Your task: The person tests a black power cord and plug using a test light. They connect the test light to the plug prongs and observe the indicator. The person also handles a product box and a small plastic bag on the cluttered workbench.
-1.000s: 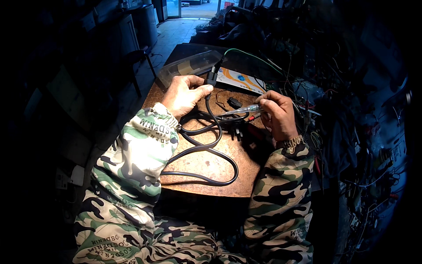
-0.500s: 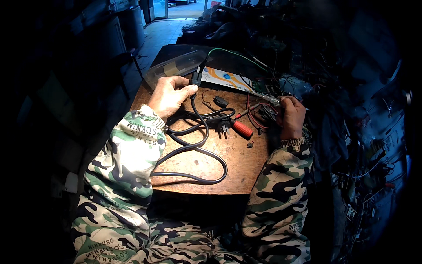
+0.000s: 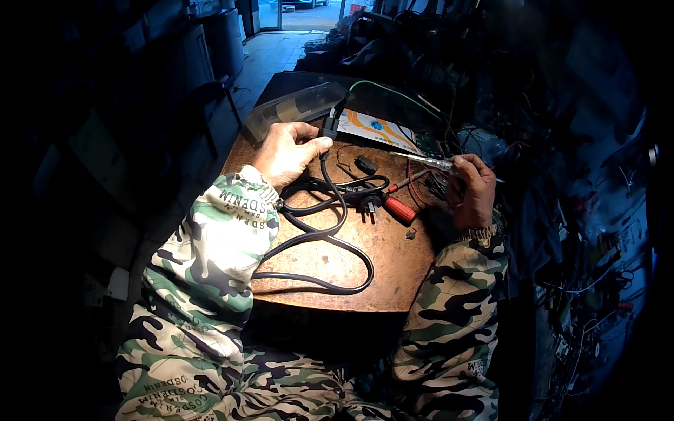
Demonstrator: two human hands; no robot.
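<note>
My left hand (image 3: pixel 286 154) pinches a black power plug (image 3: pixel 329 128) between thumb and fingers, prongs upward. Its thick black cord (image 3: pixel 343 205) runs down and loops across the wooden table. My right hand (image 3: pixel 474 188) is closed around the clear handle of a slim screwdriver (image 3: pixel 437 163), whose metal shaft points left toward the plug, apart from it. Below and between the hands lie another black plug (image 3: pixel 368 206) with its prongs showing, a red-handled tool (image 3: pixel 399 209) and a small black part (image 3: pixel 365 165).
A white and orange box (image 3: pixel 375 129) lies behind the hands, beside a clear plastic tray (image 3: pixel 289 107). A green wire (image 3: pixel 395 88) arcs over the back of the table (image 3: pixel 330 303). Tangled wires and dark clutter crowd the right side.
The view has shifted, so the scene sits a little farther right. Relative to the table, my right hand has come slightly left with the screwdriver. My left hand keeps its hold on the plug.
</note>
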